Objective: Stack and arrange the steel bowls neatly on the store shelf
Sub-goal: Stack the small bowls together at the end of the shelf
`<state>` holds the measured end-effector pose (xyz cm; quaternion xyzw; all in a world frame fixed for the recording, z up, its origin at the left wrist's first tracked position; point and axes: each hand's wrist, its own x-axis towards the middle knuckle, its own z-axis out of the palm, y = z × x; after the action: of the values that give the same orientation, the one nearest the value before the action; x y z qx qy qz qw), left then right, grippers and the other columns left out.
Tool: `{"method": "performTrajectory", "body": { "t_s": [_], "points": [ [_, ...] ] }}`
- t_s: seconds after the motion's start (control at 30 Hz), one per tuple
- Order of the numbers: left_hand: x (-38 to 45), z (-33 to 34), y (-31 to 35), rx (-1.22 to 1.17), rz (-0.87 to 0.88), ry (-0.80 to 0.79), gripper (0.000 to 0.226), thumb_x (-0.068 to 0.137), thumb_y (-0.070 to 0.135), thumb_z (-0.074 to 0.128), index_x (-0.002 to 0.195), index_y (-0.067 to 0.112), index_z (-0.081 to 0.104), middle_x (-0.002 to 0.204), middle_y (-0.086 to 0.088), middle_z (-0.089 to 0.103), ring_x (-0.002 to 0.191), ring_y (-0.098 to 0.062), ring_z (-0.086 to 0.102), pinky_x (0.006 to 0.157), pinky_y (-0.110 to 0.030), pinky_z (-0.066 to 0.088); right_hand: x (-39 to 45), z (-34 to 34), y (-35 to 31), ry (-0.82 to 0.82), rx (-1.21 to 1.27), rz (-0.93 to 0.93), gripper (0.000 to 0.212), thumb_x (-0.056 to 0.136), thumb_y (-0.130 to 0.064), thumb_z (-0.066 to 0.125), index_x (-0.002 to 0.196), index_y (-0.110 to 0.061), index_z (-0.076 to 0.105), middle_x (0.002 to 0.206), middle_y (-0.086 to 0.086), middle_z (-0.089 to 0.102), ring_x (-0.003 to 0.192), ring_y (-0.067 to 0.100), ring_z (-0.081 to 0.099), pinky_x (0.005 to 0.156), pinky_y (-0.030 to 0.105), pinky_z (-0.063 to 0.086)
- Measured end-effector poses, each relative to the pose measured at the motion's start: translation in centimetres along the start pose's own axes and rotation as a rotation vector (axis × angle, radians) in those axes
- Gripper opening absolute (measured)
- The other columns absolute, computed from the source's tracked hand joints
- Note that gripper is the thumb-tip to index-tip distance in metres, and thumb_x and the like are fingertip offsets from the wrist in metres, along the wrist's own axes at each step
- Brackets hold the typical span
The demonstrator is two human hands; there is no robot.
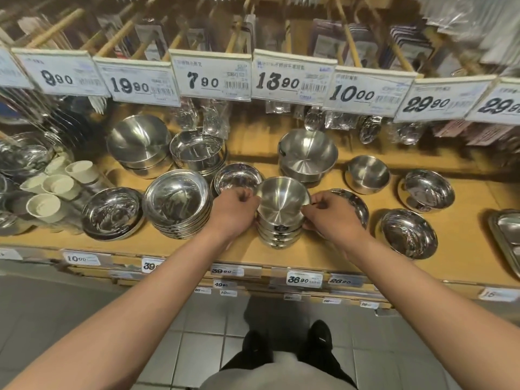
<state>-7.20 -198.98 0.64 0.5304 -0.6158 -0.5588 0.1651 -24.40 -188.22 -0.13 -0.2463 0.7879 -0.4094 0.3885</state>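
A stack of several small steel bowls (281, 204) stands near the front middle of the wooden shelf (247, 249). My left hand (232, 211) pinches the left rim of the top bowl, and my right hand (327, 212) pinches its right rim. A wider stack of shallow bowls (177, 199) sits just left of my left hand. A single bowl (237, 178) lies behind that hand. A big brushed bowl (308, 153) stands behind the held stack. Part of a shiny bowl (356, 202) shows past my right hand.
More steel bowls are spread about: left front (112, 212), back left (139, 144), back middle (197, 153), right (368, 173), (429, 190), (409, 233). Cream cups (56, 184) crowd the left end. A steel tray (506, 237) lies at far right. Price tags (213, 77) hang overhead.
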Motion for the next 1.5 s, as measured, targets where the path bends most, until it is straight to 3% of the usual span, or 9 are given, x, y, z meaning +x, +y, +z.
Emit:
{"method": "performTrajectory", "body": {
  "t_s": [0.3,0.43,0.57,0.77,0.9,1.13,1.27,1.4,1.5],
  "points": [
    [0.4,0.1,-0.5,0.039,0.029,-0.030,0.028,0.101,0.021,0.057,0.083,0.004,0.070,0.075,-0.002,0.065,0.080,-0.022,0.062,0.095,-0.058,0.057,-0.2,0.1,0.4,-0.017,0.063,0.010,0.008,0.090,-0.015,0.070,0.097,-0.014,0.067,0.068,-0.005,0.075,0.083,0.025,0.078,0.092,0.051,0.060],
    [0.2,0.0,-0.4,0.007,0.002,-0.054,0.023,0.092,0.037,0.058,0.082,0.023,0.074,0.088,0.000,0.070,0.104,-0.030,0.069,0.101,-0.053,0.055,-0.1,0.0,0.6,-0.020,0.062,0.002,0.009,0.090,-0.018,0.071,0.097,-0.016,0.066,0.065,-0.007,0.074,0.078,0.021,0.076,0.091,0.052,0.060],
    [-0.1,0.1,-0.2,-0.048,-0.032,-0.060,0.031,0.094,0.040,0.058,0.106,0.017,0.073,0.116,-0.012,0.073,0.119,-0.035,0.065,0.105,-0.052,0.052,0.0,0.0,0.8,-0.029,0.083,-0.002,0.011,0.090,-0.022,0.071,0.098,-0.018,0.065,0.065,-0.009,0.074,0.071,0.015,0.073,0.089,0.051,0.061],
    [-1.7,-0.5,0.5,0.181,0.193,0.226,0.007,0.100,0.028,0.060,0.095,0.028,0.063,0.082,0.010,0.066,0.073,-0.008,0.061,0.064,-0.030,0.051,-0.5,-2.8,2.0,0.038,0.125,0.000,0.014,0.092,-0.034,0.065,0.090,-0.020,0.067,0.077,-0.006,0.071,0.075,0.012,0.070,0.073,0.037,0.065],
    [-2.9,-0.2,3.6,0.146,0.334,0.289,0.003,0.099,0.025,0.060,0.100,0.024,0.062,0.083,0.008,0.064,0.073,-0.004,0.056,0.063,-0.025,0.041,-1.4,-8.1,4.7,0.147,0.117,0.083,0.014,0.098,-0.031,0.062,0.096,-0.018,0.067,0.090,0.000,0.070,0.080,0.013,0.068,0.057,0.020,0.056],
    [-5.6,6.1,6.9,0.080,0.293,0.004,0.012,0.100,0.025,0.057,0.095,0.027,0.068,0.083,0.007,0.070,0.078,-0.016,0.071,0.072,-0.033,0.058,-1.1,-17.1,8.9,0.338,0.100,0.111,0.016,0.098,-0.028,0.057,0.093,-0.015,0.067,0.088,0.008,0.067,0.083,0.027,0.060,0.077,0.041,0.049],
    [-5.8,12.5,5.5,0.144,0.118,-0.210,0.013,0.102,0.026,0.057,0.094,0.025,0.067,0.083,0.002,0.072,0.062,-0.004,0.070,0.069,-0.030,0.061,-0.2,-20.2,11.9,0.361,0.125,0.144,0.047,0.093,-0.023,0.068,0.138,-0.010,0.057,0.123,0.015,0.067,0.111,0.035,0.066,0.102,0.055,0.052],
    [-5.2,19.7,3.9,0.209,-0.005,-0.224,0.010,0.098,0.021,0.059,0.098,0.015,0.067,0.077,0.003,0.071,0.051,0.005,0.063,0.057,-0.015,0.051,1.4,-22.6,14.1,0.291,-0.021,0.132,0.058,0.095,-0.031,0.069,0.147,-0.011,0.051,0.135,0.014,0.065,0.119,0.033,0.064,0.105,0.050,0.050],
    [-5.1,24.5,3.5,0.199,-0.109,-0.185,0.016,0.095,0.023,0.061,0.105,0.012,0.067,0.088,-0.002,0.076,0.080,-0.012,0.073,0.070,-0.023,0.058,2.6,-23.3,14.9,0.148,-0.055,0.141,0.048,0.095,-0.033,0.071,0.139,-0.017,0.059,0.119,0.002,0.069,0.107,0.023,0.066,0.094,0.035,0.052]
  ]
}}
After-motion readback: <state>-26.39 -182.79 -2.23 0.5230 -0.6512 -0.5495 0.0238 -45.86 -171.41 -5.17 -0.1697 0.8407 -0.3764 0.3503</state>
